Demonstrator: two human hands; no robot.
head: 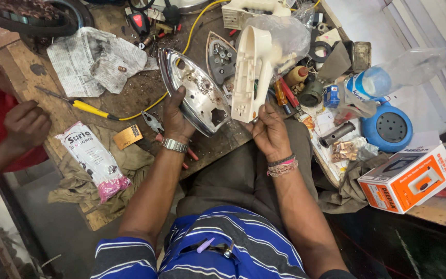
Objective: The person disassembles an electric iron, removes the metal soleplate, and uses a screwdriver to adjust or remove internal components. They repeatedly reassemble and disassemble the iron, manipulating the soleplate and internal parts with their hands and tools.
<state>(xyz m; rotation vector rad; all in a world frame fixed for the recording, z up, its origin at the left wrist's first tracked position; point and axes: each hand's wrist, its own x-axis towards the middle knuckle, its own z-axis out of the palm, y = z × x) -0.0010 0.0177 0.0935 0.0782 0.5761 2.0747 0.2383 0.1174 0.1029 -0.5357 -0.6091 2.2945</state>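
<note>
At the bench's near edge: a dismantled iron, both parts held just apart.
Left hand (175,120): fingers closed on chrome shell (194,90); stiff, likely slippery, grip its rim.
Right hand (269,129): fingers clasp cream plastic handle (251,72); probably light, brittle, hold low.

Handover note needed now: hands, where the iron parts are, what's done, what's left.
Left hand grips the chrome iron shell, tilted up, inside facing the camera.
Right hand holds the cream plastic iron body upright by its lower end.
Another soleplate lies on the bench behind; yellow screwdriver and pliers lie to the left.
Done: shell and body are apart.
Left: they are not yet joined.
</note>
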